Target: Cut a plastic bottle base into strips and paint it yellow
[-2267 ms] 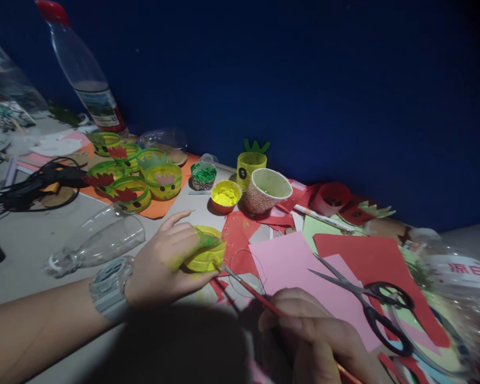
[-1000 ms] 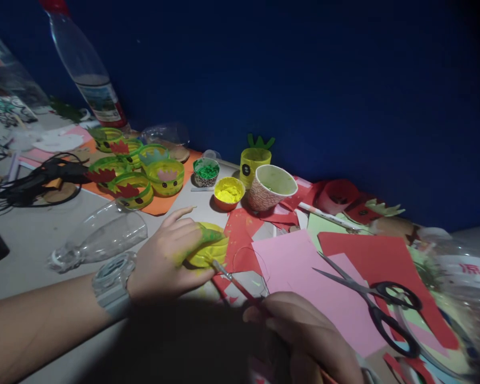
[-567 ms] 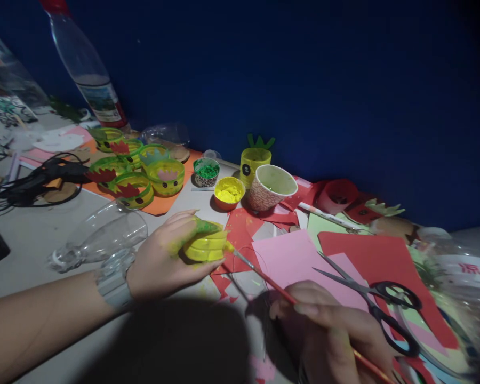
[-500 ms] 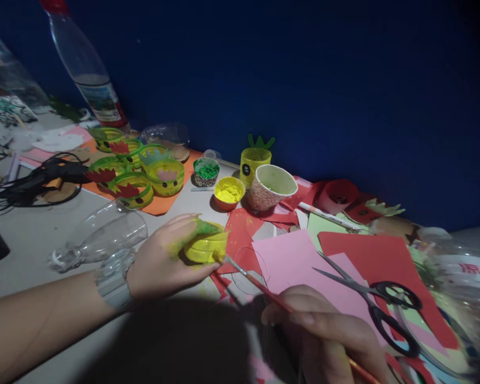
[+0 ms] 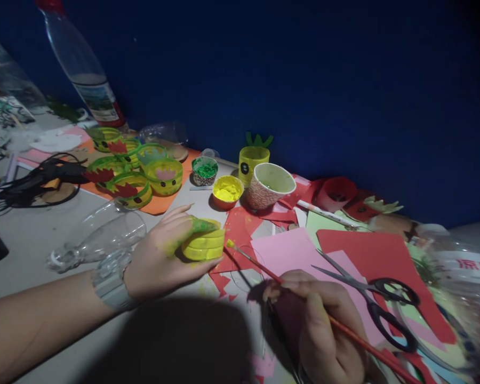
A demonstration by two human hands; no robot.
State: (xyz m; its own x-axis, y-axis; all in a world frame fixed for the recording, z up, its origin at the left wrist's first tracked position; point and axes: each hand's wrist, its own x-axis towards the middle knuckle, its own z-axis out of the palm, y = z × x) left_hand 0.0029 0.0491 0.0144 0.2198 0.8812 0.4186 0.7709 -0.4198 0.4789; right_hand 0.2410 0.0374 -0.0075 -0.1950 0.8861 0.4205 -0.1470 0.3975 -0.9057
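Between its thumb and fingers my left hand (image 5: 164, 253) grips a small yellow-painted ring (image 5: 203, 246), ridged like a slice of plastic bottle. Green and yellow paint marks that thumb. My right hand (image 5: 324, 314) holds a red-handled paintbrush (image 5: 264, 269), its yellow-loaded tip just right of the ring and apart from it. Beyond the hands stand a cup of yellow paint (image 5: 228, 191), a cup of green paint (image 5: 205, 169) and a larger patterned paper cup (image 5: 270, 186) with liquid in it.
Black-handled scissors (image 5: 368, 288) lie open on pink and red paper at right. Several decorated yellow-green rings (image 5: 164, 178) sit on orange paper at left. A clear bottle piece (image 5: 104, 237) lies near my left wrist; a tall bottle (image 5: 88, 80) stands behind, before a blue partition (image 5: 304, 80).
The brush tip has come off the ring and moved slightly right and up. My right hand has turned, and the ring has tilted so more of its outer side shows.
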